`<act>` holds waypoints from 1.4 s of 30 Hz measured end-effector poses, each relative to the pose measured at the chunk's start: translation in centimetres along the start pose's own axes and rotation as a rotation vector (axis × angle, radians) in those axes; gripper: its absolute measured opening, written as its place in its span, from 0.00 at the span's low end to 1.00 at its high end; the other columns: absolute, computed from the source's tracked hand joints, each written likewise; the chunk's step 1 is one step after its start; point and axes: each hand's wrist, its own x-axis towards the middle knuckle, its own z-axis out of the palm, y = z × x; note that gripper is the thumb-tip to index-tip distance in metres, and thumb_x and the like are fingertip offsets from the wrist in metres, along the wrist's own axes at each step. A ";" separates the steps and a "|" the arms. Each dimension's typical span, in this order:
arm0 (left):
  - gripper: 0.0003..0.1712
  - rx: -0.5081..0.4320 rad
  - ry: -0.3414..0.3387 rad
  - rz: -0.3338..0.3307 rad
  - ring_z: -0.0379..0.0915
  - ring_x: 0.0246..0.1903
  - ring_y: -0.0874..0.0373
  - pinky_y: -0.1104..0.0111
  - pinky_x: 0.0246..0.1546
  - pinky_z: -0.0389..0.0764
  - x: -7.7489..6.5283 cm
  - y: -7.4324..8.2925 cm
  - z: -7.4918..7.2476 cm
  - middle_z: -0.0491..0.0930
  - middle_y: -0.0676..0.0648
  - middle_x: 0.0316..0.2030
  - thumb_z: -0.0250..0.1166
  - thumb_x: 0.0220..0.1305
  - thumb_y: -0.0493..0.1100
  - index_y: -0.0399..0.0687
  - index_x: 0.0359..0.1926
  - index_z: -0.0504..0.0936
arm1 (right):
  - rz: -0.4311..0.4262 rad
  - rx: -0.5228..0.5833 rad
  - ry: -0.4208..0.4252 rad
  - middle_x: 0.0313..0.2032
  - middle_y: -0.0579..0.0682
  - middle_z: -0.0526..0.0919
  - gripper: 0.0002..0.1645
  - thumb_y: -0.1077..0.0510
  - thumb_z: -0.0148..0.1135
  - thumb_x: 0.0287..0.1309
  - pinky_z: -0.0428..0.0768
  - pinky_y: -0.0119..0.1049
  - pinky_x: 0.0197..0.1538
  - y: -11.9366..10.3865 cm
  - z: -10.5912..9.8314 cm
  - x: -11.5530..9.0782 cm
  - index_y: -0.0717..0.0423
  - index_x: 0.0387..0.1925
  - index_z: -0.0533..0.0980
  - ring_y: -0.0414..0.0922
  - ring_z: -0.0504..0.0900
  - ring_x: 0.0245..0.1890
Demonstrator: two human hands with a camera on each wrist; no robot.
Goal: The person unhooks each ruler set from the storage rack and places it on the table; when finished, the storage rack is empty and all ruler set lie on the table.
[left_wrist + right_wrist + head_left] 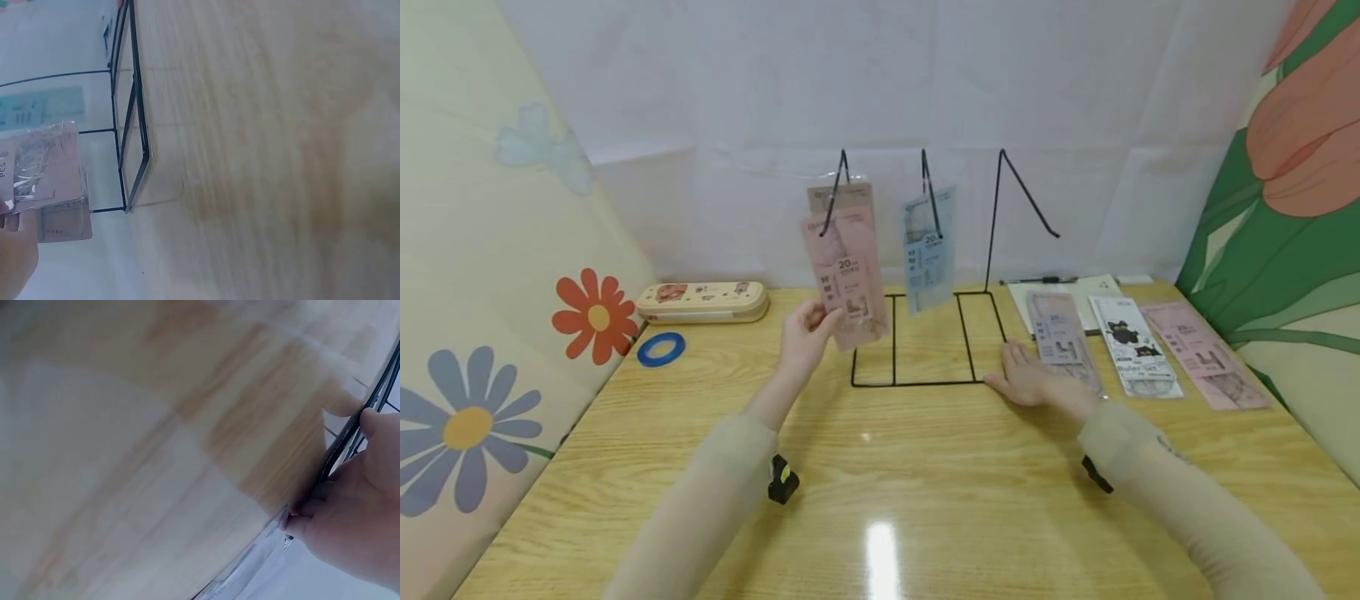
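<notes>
So from my end of the feed, nearest is the table (925, 500), then the right hand (1028, 379) laid on it at the front right corner of the wire rack (925, 384), fingers extended, not clenched round anything. My worry: that rack looks light, so if this hand comes off while the other one tugs, I'd expect it to skid or tip. A lilac packet (1058, 329) lies right by that hand too, so a careless sweep could drag it.

Bit further in, the left hand (805, 337) is pinching the pink packet (852, 292) low on its left edge. Packet runs up and right from the pinch, its top at the left hook (831, 202). Can't tell if its hole is properly on the wire; if not, letting go could drop it, and yanking might tear the film.

Behind it hangs a greyish packet (859, 197), easily knocked. Blue packet (928, 275)'s on the middle hook, apart from the fingers.
</notes>
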 end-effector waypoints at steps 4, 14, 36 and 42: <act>0.14 -0.064 -0.012 -0.010 0.78 0.30 0.75 0.80 0.37 0.80 -1.5 0.2 -0.6 0.86 0.44 0.35 0.61 0.62 0.33 0.26 0.46 0.76 | -0.002 -0.001 0.000 0.68 0.77 0.33 0.44 0.45 0.32 0.73 0.39 0.55 0.73 0.0 0.0 0.1 0.81 0.66 0.36 0.68 0.34 0.71; 0.17 -0.116 -0.140 -0.024 0.81 0.34 0.70 0.75 0.42 0.82 -7.4 1.4 -3.1 0.83 0.68 0.30 0.60 0.63 0.34 0.23 0.48 0.73 | 0.010 0.000 0.007 0.69 0.76 0.33 0.44 0.45 0.33 0.73 0.39 0.55 0.73 -0.1 0.0 0.1 0.81 0.67 0.36 0.68 0.34 0.71; 0.31 0.121 -0.171 -0.392 0.80 0.35 0.71 0.75 0.38 0.82 -11.9 1.9 -15.0 0.84 0.63 0.35 0.57 0.68 0.49 0.30 0.62 0.66 | 0.015 0.007 0.023 0.69 0.76 0.33 0.44 0.45 0.33 0.73 0.38 0.55 0.73 0.1 -0.2 -0.1 0.81 0.67 0.36 0.68 0.34 0.71; 0.35 0.319 -0.253 -0.488 0.77 0.36 0.70 0.73 0.40 0.82 -8.2 0.4 -13.9 0.80 0.40 0.49 0.54 0.69 0.52 0.28 0.65 0.62 | 0.006 0.026 0.019 0.68 0.77 0.34 0.45 0.45 0.34 0.73 0.39 0.56 0.73 -0.2 -0.1 -0.3 0.81 0.67 0.37 0.68 0.34 0.70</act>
